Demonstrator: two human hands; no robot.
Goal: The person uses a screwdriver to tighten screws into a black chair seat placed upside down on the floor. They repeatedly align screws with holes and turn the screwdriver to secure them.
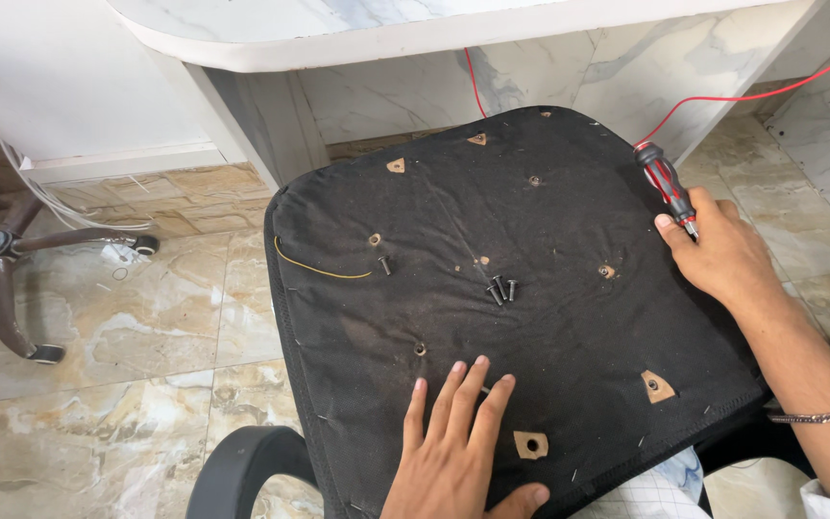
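An upturned chair seat [530,231], covered in dusty black fabric with several screw holes, lies across my lap. My left hand [458,447] rests flat on its near part, fingers spread, holding nothing. My right hand [722,255] is at the seat's right edge, closed on a red-and-black screwdriver [667,185] that points away from me. Three dark screws [501,289] lie together near the seat's middle. One more screw [385,264] sits to the left, beside a thin yellow thread [319,269].
A white marble-patterned desk [386,38] stands ahead, with a red wire [751,96] running down its side. A chair base with castors [21,259] is at the left on the beige tiled floor. A black armrest [242,461] curves at the bottom.
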